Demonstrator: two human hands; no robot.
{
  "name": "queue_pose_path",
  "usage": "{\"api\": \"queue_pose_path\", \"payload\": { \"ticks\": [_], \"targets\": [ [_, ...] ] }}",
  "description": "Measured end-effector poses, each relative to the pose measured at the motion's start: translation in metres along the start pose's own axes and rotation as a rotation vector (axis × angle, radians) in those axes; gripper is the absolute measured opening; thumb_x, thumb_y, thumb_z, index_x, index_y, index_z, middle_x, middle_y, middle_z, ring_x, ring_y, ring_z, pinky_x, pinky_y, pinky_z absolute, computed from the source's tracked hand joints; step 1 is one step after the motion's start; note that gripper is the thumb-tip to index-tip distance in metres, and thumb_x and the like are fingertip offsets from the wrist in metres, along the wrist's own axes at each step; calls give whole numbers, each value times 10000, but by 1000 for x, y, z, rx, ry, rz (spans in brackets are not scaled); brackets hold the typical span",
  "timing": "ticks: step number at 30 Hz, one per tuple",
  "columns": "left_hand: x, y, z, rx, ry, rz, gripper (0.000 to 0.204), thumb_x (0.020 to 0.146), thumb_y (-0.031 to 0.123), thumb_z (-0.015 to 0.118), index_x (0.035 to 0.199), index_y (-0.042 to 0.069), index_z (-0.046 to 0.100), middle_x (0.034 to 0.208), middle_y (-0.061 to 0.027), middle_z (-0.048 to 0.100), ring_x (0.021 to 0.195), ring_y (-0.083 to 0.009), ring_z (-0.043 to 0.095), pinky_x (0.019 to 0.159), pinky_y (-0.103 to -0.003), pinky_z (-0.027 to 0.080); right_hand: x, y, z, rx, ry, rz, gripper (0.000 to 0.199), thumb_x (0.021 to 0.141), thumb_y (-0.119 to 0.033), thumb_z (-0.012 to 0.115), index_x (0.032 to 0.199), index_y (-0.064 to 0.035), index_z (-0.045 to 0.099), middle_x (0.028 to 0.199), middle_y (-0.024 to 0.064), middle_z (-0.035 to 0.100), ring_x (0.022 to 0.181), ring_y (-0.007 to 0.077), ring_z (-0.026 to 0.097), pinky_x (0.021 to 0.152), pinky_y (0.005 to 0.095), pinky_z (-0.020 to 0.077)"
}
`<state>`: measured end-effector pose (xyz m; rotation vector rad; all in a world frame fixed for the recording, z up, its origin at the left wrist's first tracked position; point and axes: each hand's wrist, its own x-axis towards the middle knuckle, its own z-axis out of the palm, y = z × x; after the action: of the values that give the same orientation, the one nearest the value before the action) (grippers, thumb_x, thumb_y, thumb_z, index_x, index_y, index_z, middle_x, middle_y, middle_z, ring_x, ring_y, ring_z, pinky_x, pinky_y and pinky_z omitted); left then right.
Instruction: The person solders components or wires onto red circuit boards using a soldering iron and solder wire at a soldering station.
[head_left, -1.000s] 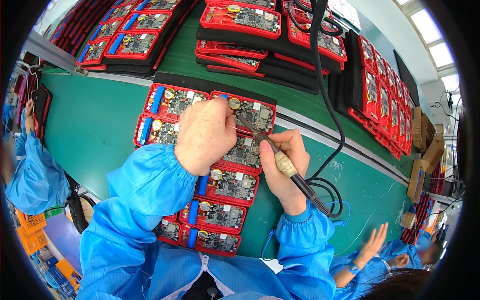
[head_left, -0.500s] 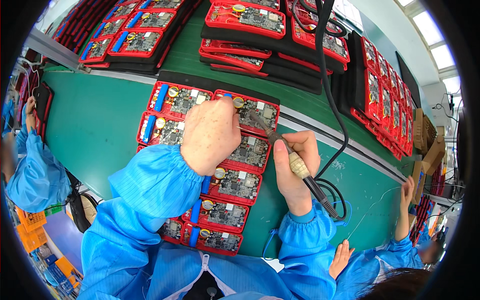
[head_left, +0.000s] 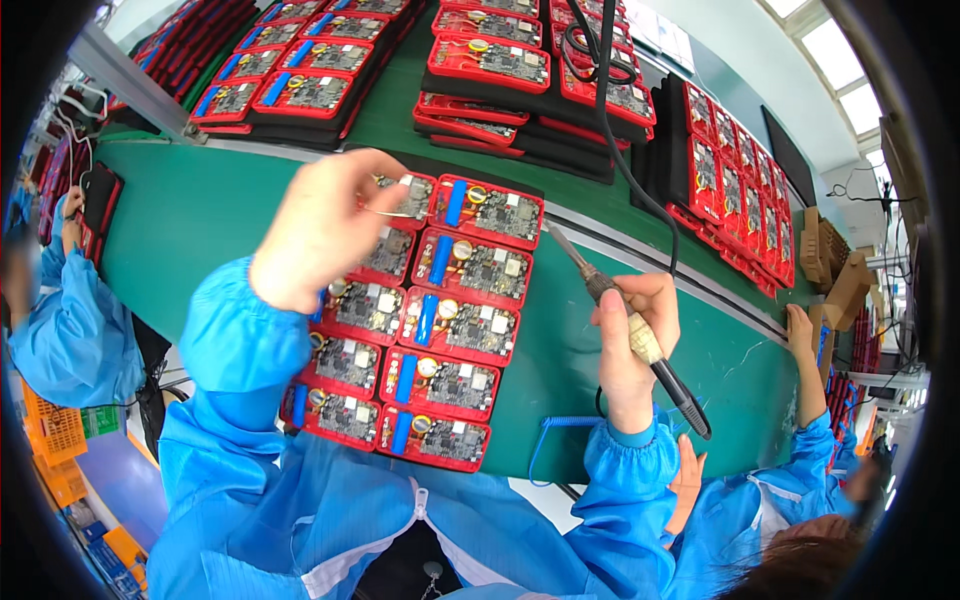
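Observation:
My left hand (head_left: 318,228) hovers over the top left of a block of red cases (head_left: 488,465). Its thumb and fingers pinch a thin silvery strand that looks like solder wire (head_left: 396,213). In my right hand (head_left: 630,375) is a soldering iron (head_left: 690,405), gripped like a pen. Its tip points up and left, just right of the top right case and apart from it. Each fully visible case holds a grey circuit board (head_left: 508,216), a blue cylindrical cell (head_left: 455,203) and a round yellowish part (head_left: 462,250). My left hand covers parts of the left column.
Stacks of similar red cases on black trays stand behind, at left (head_left: 310,92), centre (head_left: 490,62) and right (head_left: 715,175). A black cable (head_left: 625,165) hangs over the green table (head_left: 200,240). Co-workers in blue sleeves sit at left (head_left: 75,335) and right (head_left: 800,460). Cardboard (head_left: 850,290) lies far right.
My left hand has moved left, from the top right case to the left column. The soldering iron has drawn back right, off the boards. The view has shifted slightly.

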<state>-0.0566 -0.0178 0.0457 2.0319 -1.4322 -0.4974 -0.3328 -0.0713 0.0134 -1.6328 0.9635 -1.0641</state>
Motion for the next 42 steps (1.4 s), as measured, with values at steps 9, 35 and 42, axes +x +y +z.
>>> {"api": "queue_pose_path", "payload": {
  "ticks": [9,35,42],
  "targets": [
    [-127,-103,-80,112,-23,-175,174,862,27,564,1015,-48,603,824,-119,643,696,-171,641,607,-309,482,-49,-44,-28,0,79,-79,249,842,-125,658,963,-6,476,793,78,615,662,91,566,597,211,442],
    [-67,-168,-73,-1066,-36,-328,355,980,220,408,1275,42,495,1047,-103,655,437,-22,269,362,-193,216,-100,-111,-30,97,250,-245,269,882,-264,619,952,-57,463,655,29,553,513,46,447,435,168,297],
    [38,-226,-44,-1180,32,-409,451,944,252,453,1350,59,410,1296,-133,549,456,-33,257,373,-185,231,-61,-146,-33,232,273,-331,273,918,-332,558,912,-69,484,577,-2,472,436,46,386,381,185,239]
  ]
}}
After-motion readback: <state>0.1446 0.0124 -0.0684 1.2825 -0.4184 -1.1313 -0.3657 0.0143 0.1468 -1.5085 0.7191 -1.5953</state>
